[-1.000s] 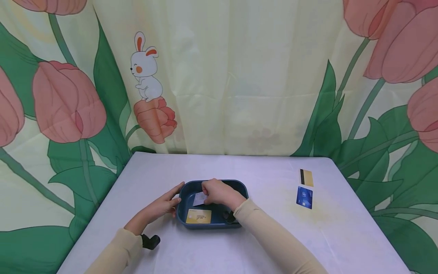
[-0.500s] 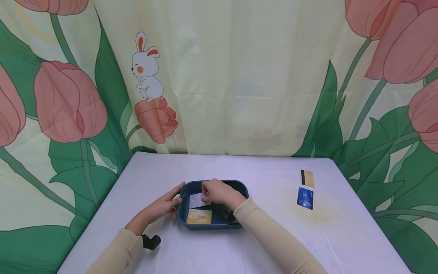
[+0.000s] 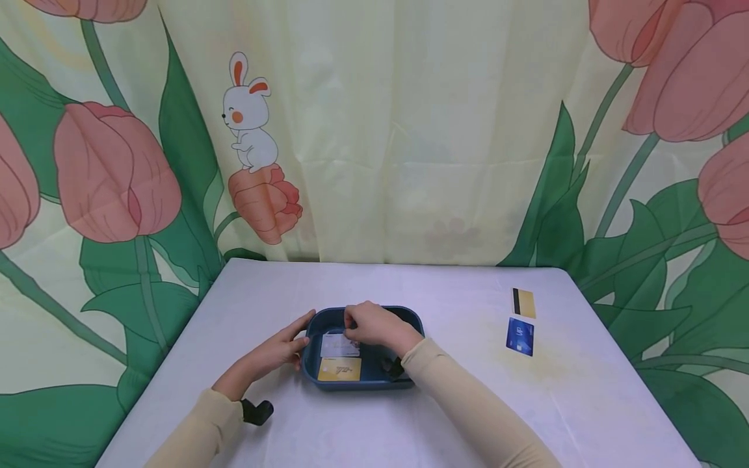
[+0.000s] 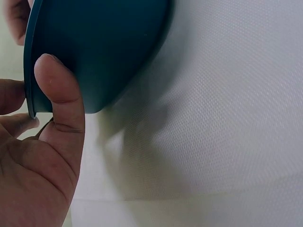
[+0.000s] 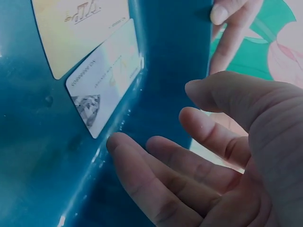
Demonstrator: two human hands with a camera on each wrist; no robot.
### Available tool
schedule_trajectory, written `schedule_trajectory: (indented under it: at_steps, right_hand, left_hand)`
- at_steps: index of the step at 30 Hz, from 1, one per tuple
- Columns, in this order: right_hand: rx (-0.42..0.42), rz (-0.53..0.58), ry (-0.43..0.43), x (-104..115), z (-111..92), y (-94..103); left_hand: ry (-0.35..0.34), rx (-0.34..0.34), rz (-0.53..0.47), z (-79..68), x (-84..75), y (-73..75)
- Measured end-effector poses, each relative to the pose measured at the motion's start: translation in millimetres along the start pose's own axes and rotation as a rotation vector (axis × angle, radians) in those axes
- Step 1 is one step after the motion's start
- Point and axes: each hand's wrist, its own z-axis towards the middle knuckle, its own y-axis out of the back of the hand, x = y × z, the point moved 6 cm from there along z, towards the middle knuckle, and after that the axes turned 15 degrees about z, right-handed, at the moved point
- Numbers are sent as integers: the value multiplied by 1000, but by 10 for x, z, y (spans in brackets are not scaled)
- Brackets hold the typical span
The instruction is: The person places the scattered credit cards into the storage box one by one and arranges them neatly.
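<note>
In the head view a dark blue plastic tray (image 3: 363,386) stands on the table. My left hand (image 3: 272,356) grips its left end, with the thumb (image 4: 61,90) and fingers on opposite sides of the wall. Inside the tray, a gold card (image 3: 339,370) and a silver-white card (image 3: 335,346) lie flat at the left, the silver one behind the gold one. Over the tray's back part is my right hand (image 3: 377,325). The right wrist view shows its fingers (image 5: 142,175) loosely bent and apart, holding nothing, close to the silver card's corner.
At the right of the white-covered table (image 3: 462,403) lie a gold card with a black stripe (image 3: 524,303) and a blue card (image 3: 520,337). Behind the table hangs a curtain (image 3: 409,162) printed with tulips and a rabbit.
The silver card has turned and shifted toward the gold card, and now lies flat alongside it. My right hand has let go of it. My left hand has stayed on the tray.
</note>
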Motion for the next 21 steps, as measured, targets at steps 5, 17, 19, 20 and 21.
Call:
schedule_trajectory:
  at_steps: [5,17,19,20,21]
  right_hand:
    - [-8,4,10,21,-18,50]
    - [-73,15,38,47,-114,277]
    - [-83,21,36,52,-130,317]
    - [-88,24,35,55,-139,336]
    - [-95,24,35,52,-144,352]
  left_hand:
    - [-1,6,-7,5,11,4]
    - [-44,29,-12,46,21,8]
    - [-42,27,-11,45,25,7]
    - [-42,27,-9,45,27,7]
    - [-43,28,-8,45,28,6]
